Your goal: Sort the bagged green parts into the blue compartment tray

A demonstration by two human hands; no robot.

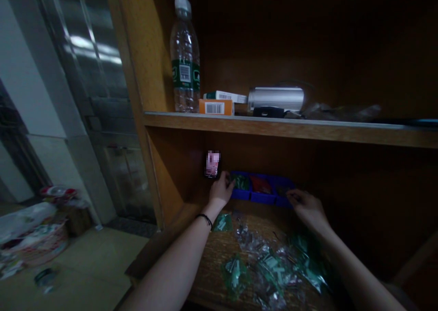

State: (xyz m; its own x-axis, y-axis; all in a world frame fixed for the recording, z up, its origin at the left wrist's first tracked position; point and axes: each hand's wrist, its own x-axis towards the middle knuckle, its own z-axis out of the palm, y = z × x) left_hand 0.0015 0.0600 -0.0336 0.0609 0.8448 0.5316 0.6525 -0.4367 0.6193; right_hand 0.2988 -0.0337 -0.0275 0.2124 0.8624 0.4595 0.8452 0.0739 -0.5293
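A row of blue bins [263, 198] stands at the back of the lower shelf. The left bin holds small green pieces [241, 182], the middle one red pieces [260, 184], and the right one is too dark to read. At the left end of the row, my left hand [221, 190] has its fingers curled over the bin's edge; whatever is between them is hidden. My right hand [310, 209] pinches at the right bin, its fingertips too dim to show what they hold. Nearer me lie small clear bags with green contents [275, 267] and a separate green packet [235, 272].
A lit phone [212, 164] leans behind my left hand. Overhead, the upper shelf's edge [290, 131] carries a plastic bottle [185, 51], an orange box [216, 107] and a silver cylinder [275, 98]. A basket [44, 245] sits on the floor to the left.
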